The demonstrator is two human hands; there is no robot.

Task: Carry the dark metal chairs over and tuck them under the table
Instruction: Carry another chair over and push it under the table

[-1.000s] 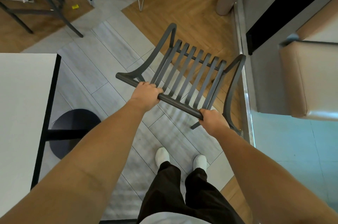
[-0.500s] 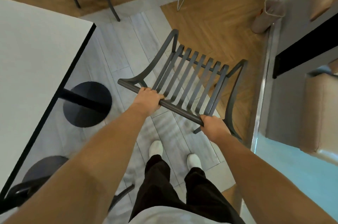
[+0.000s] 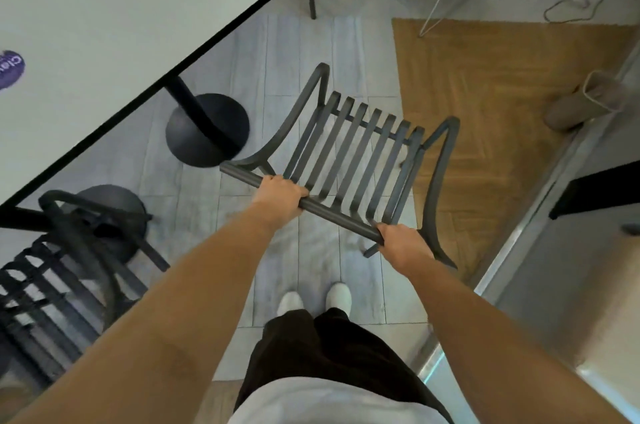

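The big white worktop (image 3: 114,25) sits off to the person's left, standing on dark round bases (image 3: 207,130) on the gray floor. One dark metal chair (image 3: 59,271) is already pushed in at its near edge, so that spot looks done. The other dark slatted chair (image 3: 349,153) is out in front of the person, near the worktop but not under it yet. I think it is held up off the floor, so it can be carried and not dragged. The left hand (image 3: 278,193) is wrapped tight around the chair's top bar, and the right hand (image 3: 403,243) grips the same bar near its other end, which keeps the chair level.
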